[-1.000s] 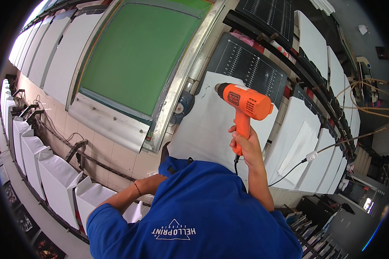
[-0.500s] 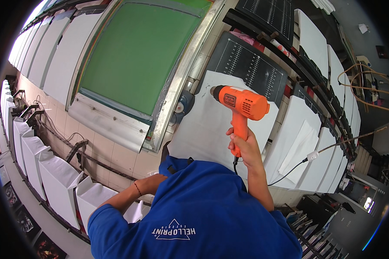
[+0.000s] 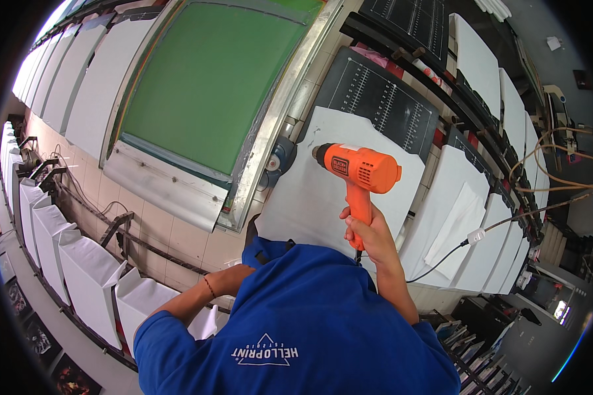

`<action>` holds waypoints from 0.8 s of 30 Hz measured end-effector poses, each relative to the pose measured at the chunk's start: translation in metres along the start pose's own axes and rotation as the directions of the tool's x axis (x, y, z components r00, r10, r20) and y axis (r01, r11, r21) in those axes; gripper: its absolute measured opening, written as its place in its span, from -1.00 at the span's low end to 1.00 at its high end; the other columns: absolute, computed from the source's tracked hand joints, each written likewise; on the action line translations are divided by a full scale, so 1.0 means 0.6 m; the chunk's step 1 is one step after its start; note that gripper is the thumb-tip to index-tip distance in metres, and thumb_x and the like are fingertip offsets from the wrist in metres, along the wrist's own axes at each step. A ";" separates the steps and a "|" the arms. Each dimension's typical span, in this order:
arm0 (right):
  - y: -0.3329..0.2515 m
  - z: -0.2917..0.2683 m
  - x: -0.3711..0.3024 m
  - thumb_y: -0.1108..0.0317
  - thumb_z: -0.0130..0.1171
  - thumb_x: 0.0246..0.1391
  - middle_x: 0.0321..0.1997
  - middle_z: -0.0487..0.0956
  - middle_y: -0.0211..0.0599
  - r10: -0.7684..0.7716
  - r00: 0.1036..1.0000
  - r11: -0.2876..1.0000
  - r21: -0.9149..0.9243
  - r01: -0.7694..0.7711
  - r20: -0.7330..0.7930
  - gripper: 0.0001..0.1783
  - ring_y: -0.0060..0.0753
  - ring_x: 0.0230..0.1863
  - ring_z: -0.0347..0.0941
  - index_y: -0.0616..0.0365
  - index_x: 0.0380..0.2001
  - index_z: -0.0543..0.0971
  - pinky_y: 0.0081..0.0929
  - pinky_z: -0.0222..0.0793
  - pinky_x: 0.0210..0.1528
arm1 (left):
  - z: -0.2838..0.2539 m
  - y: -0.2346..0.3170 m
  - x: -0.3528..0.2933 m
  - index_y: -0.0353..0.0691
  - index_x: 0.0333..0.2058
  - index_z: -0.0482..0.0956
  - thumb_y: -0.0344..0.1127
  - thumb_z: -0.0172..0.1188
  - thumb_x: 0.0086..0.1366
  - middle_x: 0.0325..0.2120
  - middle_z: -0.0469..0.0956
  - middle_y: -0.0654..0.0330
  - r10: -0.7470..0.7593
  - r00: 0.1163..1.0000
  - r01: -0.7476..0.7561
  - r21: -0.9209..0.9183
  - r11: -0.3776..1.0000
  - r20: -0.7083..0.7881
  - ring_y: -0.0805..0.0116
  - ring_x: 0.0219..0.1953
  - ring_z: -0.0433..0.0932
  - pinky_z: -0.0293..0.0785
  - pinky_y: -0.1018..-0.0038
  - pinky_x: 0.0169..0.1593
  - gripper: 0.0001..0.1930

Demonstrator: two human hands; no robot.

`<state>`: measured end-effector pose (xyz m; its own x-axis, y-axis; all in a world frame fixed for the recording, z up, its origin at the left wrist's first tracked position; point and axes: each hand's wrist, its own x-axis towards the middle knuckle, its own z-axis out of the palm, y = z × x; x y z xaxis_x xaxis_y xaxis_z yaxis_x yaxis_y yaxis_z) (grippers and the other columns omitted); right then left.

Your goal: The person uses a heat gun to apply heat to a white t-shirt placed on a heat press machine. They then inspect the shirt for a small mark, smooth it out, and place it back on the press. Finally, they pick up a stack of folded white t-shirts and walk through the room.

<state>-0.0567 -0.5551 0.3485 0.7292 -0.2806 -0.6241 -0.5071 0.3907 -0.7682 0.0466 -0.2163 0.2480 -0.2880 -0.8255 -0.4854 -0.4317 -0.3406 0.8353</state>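
An orange heat gun [image 3: 362, 169] is in my right hand [image 3: 373, 238], whose fingers wrap round its handle. Its dark nozzle points left, above a white fabric piece [image 3: 290, 197] spread over a black board with white ruled marks [image 3: 375, 92]. A small dark mark shows on the fabric close to the nozzle. My left hand [image 3: 234, 280] rests at my waist, with a beaded bracelet on the wrist; the blue shirt hides its fingers.
Left of the board stands a large green printing screen [image 3: 204, 85] in a metal frame. More boards with white fabric [image 3: 451, 210] line the right, others the far left. The gun's black cord runs right to a white connector [image 3: 476, 237] and a hanging cable.
The heat gun and my right hand have shifted a little left and nearer to me. My left hand stays at my waist.
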 end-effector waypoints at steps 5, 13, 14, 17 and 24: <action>0.000 0.003 -0.001 0.40 0.10 0.06 -0.20 0.48 -0.27 -0.031 1.000 0.999 0.008 0.031 -0.006 -0.53 -0.64 -0.56 0.39 0.24 0.07 0.34 -0.52 0.45 -0.37 | -0.005 0.006 -0.002 -0.21 -0.15 0.51 -0.08 0.30 0.04 -0.28 0.60 -0.09 0.013 1.000 -0.014 -0.027 1.000 -0.020 -0.18 -0.19 0.55 0.48 0.11 -0.11 -0.55; -0.003 0.005 -0.001 0.40 0.10 0.06 -0.19 0.47 -0.27 -0.024 1.000 1.000 0.001 0.024 -0.004 -0.54 -0.64 -0.56 0.39 0.24 0.06 0.34 -0.52 0.44 -0.37 | -0.005 0.005 0.001 -0.20 -0.15 0.53 -0.09 0.29 0.03 -0.25 0.59 -0.10 -0.005 1.000 0.005 -0.032 0.999 0.013 -0.18 -0.16 0.54 0.46 0.09 -0.06 -0.57; -0.003 0.005 0.000 0.40 0.10 0.06 -0.20 0.47 -0.27 -0.027 1.000 1.000 0.002 0.027 -0.003 -0.54 -0.64 -0.56 0.39 0.24 0.06 0.34 -0.52 0.44 -0.37 | -0.003 0.003 0.002 -0.20 -0.14 0.52 -0.09 0.29 0.03 -0.25 0.59 -0.10 -0.002 1.000 0.003 -0.031 1.000 0.015 -0.18 -0.16 0.54 0.46 0.09 -0.06 -0.56; -0.001 0.002 0.004 0.40 0.10 0.06 -0.20 0.47 -0.27 -0.049 0.999 0.999 -0.002 0.049 -0.005 -0.54 -0.63 -0.56 0.39 0.25 0.06 0.34 -0.52 0.44 -0.37 | 0.002 -0.002 0.001 -0.19 -0.11 0.51 -0.09 0.29 0.03 -0.24 0.59 -0.10 0.006 1.000 -0.006 -0.037 0.999 -0.004 -0.19 -0.16 0.54 0.47 0.09 -0.06 -0.53; -0.005 -0.006 0.019 0.41 0.10 0.04 -0.20 0.48 -0.26 -0.092 0.995 0.996 -0.025 0.091 -0.042 -0.52 -0.63 -0.55 0.40 0.27 0.06 0.34 -0.56 0.42 -0.42 | 0.006 -0.006 0.000 -0.19 -0.09 0.49 -0.08 0.30 0.02 -0.24 0.58 -0.11 0.029 0.999 -0.030 -0.013 0.999 -0.019 -0.19 -0.17 0.54 0.47 0.09 -0.06 -0.51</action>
<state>-0.0489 -0.5625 0.3432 0.7531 -0.3517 -0.5561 -0.4499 0.3414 -0.8252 0.0449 -0.2135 0.2443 -0.2843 -0.8435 -0.4558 -0.4115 -0.3221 0.8526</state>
